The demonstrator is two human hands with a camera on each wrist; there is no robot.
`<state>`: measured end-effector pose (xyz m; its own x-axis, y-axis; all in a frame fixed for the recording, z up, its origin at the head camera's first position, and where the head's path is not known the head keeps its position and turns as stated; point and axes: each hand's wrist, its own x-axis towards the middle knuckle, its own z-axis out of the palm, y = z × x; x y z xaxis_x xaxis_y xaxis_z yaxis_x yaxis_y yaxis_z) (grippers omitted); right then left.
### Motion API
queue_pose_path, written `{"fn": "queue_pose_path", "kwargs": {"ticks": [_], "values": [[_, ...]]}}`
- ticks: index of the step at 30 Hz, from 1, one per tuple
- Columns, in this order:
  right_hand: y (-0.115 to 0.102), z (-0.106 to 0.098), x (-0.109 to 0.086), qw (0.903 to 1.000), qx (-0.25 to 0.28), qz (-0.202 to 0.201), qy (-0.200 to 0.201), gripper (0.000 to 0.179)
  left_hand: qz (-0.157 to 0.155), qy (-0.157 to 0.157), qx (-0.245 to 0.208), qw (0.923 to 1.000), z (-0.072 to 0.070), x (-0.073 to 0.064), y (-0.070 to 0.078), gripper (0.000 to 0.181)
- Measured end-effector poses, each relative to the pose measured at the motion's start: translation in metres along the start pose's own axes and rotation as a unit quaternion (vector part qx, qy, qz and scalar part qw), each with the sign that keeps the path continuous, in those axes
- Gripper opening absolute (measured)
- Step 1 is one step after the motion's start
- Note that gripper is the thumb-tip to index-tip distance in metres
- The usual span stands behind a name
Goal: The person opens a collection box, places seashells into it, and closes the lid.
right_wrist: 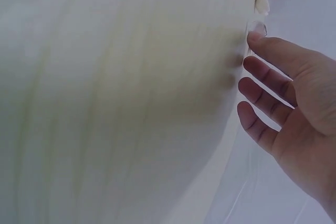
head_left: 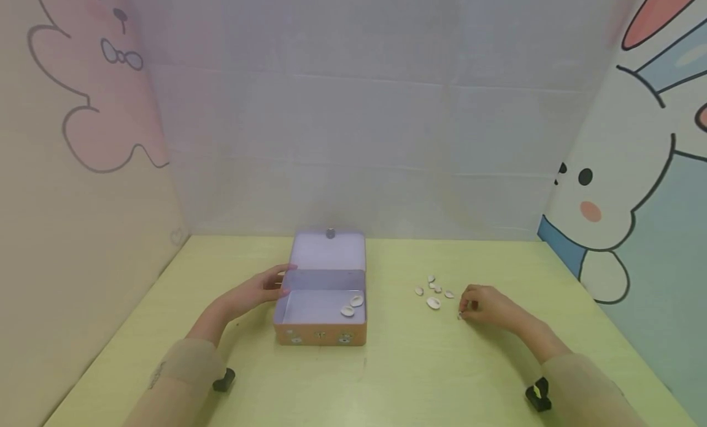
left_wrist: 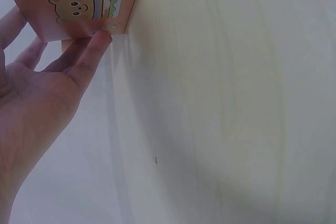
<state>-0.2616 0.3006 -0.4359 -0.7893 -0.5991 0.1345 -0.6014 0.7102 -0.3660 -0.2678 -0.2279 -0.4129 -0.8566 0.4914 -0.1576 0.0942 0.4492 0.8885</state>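
An orange tin box (head_left: 321, 334) with a lilac inside stands on the table, its lid (head_left: 328, 250) tipped back. Two white seashells (head_left: 351, 305) lie in its right part. My left hand (head_left: 259, 290) touches the box's left side with spread fingers and thumb; the left wrist view shows fingertips against the printed bear wall (left_wrist: 86, 6). On the right, my right hand (head_left: 488, 305) pinches a small seashell (right_wrist: 257, 27) between thumb and forefinger, low over the table. Several loose seashells (head_left: 433, 303) lie just left of that hand.
The table (head_left: 405, 372) is pale yellow. Behind it rises a white sheet wall (head_left: 364, 138), with cartoon-printed panels on the left and right. Black straps (head_left: 538, 395) hang at both wrists.
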Motion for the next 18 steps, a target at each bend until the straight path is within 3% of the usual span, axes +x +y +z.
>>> {"fn": "queue_pose_path", "kwargs": {"ticks": [18], "values": [[-0.034,-0.023,0.010,0.9999,0.004,0.004,0.010,0.005,0.005,-0.001,-0.003,1.0000,-0.001,0.001,-0.004,0.060]]}}
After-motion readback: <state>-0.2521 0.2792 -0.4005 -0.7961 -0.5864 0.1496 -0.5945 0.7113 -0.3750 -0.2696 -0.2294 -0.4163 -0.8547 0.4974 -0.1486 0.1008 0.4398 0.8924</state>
